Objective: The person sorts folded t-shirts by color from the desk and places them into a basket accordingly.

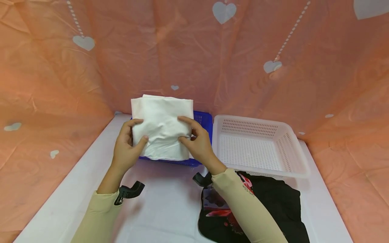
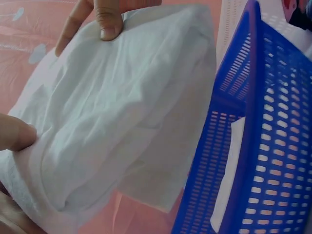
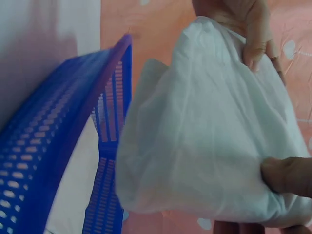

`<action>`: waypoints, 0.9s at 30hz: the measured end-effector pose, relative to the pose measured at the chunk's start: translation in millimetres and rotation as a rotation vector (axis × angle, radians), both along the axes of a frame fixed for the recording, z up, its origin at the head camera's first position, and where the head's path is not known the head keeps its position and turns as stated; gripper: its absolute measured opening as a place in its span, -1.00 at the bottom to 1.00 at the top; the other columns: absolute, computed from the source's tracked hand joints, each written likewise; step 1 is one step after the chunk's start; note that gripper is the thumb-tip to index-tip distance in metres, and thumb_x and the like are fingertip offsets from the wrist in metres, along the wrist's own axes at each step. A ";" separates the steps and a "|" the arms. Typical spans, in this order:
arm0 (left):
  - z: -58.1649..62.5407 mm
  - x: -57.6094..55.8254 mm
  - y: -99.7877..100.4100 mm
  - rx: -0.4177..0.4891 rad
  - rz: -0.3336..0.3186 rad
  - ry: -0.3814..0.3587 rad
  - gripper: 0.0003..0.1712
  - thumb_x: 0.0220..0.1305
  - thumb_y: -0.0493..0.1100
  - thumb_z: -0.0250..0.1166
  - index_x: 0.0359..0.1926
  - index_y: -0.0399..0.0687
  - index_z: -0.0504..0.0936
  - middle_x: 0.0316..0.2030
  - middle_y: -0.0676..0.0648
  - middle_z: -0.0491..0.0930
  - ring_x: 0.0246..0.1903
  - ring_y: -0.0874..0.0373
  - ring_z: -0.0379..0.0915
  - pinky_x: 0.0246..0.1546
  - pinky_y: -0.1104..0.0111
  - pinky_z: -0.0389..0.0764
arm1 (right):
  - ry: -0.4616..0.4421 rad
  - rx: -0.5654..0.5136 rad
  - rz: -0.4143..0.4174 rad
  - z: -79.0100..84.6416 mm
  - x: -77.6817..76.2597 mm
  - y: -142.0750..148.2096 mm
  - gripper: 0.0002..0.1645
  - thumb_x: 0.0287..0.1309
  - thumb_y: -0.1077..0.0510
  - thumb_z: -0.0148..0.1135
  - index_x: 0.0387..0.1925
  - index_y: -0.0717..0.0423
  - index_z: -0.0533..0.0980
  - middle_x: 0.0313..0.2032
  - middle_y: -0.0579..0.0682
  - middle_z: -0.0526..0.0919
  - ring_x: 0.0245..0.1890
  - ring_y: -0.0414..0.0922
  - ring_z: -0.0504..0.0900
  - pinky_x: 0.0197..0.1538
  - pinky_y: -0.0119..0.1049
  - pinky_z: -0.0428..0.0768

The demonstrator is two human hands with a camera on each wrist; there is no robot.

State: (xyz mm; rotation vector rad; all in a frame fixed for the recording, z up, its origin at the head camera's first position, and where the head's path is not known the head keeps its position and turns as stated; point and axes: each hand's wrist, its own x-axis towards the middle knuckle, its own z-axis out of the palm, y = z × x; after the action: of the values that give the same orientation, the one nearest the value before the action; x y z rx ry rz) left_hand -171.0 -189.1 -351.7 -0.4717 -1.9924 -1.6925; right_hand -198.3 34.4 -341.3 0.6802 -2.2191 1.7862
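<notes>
Left-hand fingers [image 1: 135,122], right-hand fingers [image 1: 187,120] pinching 2 sides of white cloth [image 1: 161,130], near-square, broad face toward head camera

Free room above white basket [image 1: 249,152], but white cloth [image 1: 162,126] over blue basket [image 1: 207,125].

White basket [image 1: 246,153] on right half of bench [image 1: 164,199], sides perforated, rim rounded. Black garment [image 1: 275,199] just in front of it, lying flat, red print [image 1: 218,213] on its left part. White cover over bench. Orange backdrop [image 1: 188,50] behind and along both sides, creased, pale hearts [image 1: 224,12], some on dotted lines [image 1: 74,15].
</notes>
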 end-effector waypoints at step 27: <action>-45.1 -75.4 -2.8 -0.166 0.056 -0.197 -0.44 0.20 -0.42 0.23 0.23 -0.18 0.39 0.20 -0.22 0.43 -0.08 0.15 0.38 -0.16 0.61 0.39 | -0.112 0.073 -0.151 -52.1 -53.9 -7.9 -0.25 -0.03 0.41 0.28 0.21 -0.18 0.47 0.24 -0.01 0.49 -0.47 -0.13 0.45 -0.52 -0.43 0.36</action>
State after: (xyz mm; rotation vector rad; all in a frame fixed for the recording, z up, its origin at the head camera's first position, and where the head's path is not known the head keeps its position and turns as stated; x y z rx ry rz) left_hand -246.4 -191.9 -396.8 -0.3118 -2.2773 -1.6000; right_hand -252.1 26.5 -393.3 0.4225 -2.3490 1.7157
